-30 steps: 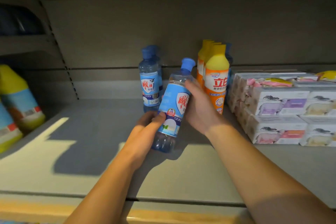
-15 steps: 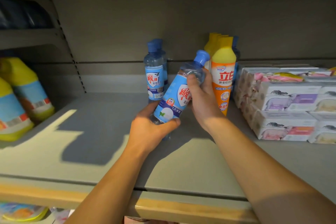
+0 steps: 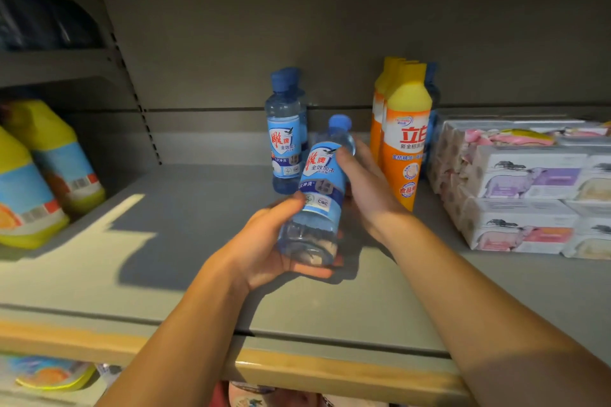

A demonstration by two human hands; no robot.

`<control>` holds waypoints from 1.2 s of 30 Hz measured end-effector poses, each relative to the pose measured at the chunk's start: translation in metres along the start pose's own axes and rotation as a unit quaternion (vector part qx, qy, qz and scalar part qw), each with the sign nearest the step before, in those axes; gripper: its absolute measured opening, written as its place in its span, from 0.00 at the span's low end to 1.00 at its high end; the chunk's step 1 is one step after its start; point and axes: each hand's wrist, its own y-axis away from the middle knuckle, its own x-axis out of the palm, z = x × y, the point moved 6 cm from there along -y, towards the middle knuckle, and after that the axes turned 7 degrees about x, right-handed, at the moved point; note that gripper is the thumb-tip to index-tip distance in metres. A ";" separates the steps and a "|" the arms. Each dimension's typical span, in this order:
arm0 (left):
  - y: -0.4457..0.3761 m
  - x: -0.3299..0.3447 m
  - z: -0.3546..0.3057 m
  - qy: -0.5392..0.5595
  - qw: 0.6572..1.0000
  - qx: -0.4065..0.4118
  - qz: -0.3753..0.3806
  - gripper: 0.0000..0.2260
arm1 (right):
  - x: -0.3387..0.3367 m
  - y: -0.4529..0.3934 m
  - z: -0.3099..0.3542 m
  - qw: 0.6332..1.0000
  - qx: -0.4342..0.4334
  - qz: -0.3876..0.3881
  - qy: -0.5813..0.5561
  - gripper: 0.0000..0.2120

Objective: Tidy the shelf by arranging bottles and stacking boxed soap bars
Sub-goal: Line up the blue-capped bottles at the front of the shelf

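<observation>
My fingers (image 3: 317, 269) on the left hand (image 3: 264, 248) curl under the bottle (image 3: 315, 198), thumb across its label; the right hand (image 3: 367, 188) wraps its upper part just below the cap. The bottle hangs tilted above the shelf (image 3: 198, 241), near the upright blue bottles (image 3: 286, 132) at the back and just left of the orange bottles (image 3: 406, 135).

As I see it, the risk is the right hand's back brushing the nearest orange bottle and tipping it against the soap boxes (image 3: 525, 188). A smooth, clear bottle could also slip through my grip if I let go while it leans. It is clear blue plastic with a blue cap and a blue-and-white label.
</observation>
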 end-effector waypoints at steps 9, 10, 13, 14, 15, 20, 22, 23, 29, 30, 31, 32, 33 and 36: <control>-0.004 0.000 0.008 0.004 0.999 -0.032 0.022 0.29 | 0.000 0.004 -0.019 0.992 0.122 -0.015 -0.003 0.18; -0.004 -0.001 0.007 0.008 0.999 -0.027 0.025 0.27 | 0.001 0.005 -0.021 0.988 0.148 -0.003 -0.035 0.19; -0.004 0.001 0.004 0.033 0.998 -0.020 0.040 0.26 | 0.005 0.008 -0.017 0.979 0.168 0.024 -0.113 0.22; -0.004 0.002 0.004 0.034 0.998 -0.017 0.044 0.26 | 0.005 0.007 -0.013 0.983 0.144 0.023 -0.110 0.21; -0.004 0.002 0.003 0.029 0.999 -0.011 0.043 0.25 | 0.003 0.007 -0.008 0.989 0.111 0.013 -0.094 0.20; -0.011 -0.014 -0.004 -0.038 0.994 0.081 -0.068 0.21 | -0.001 0.015 0.028 0.994 -0.062 -0.077 0.052 0.22; -0.010 -0.018 -0.013 -0.075 0.979 0.163 -0.096 0.15 | -0.002 0.020 0.040 0.985 -0.113 -0.100 0.084 0.21; -0.009 -0.017 -0.018 -0.117 0.967 0.203 -0.104 0.14 | -0.002 0.022 0.045 0.980 -0.135 -0.108 0.101 0.20; -0.005 -0.007 -0.022 -0.360 0.871 0.280 -0.181 0.20 | 0.006 0.029 0.048 0.964 -0.186 -0.114 0.151 0.27; -0.005 -0.008 -0.023 -0.323 0.889 0.276 -0.173 0.17 | 0.005 0.028 0.048 0.969 -0.171 -0.110 0.139 0.27; -0.004 -0.010 -0.023 -0.267 0.913 0.263 -0.158 0.15 | 0.003 0.026 0.046 0.976 -0.146 -0.104 0.122 0.25; -0.005 -0.011 -0.021 -0.195 0.942 0.236 -0.137 0.16 | 0.002 0.024 0.043 0.984 -0.116 -0.093 0.100 0.22; -0.006 -0.011 -0.017 -0.110 0.969 0.197 -0.103 0.19 | 0.002 0.022 0.040 0.990 -0.091 -0.074 0.081 0.16; -0.003 0.004 -0.005 0.074 0.994 0.067 0.043 0.34 | 0.011 0.020 0.030 0.999 -0.035 0.003 0.016 0.07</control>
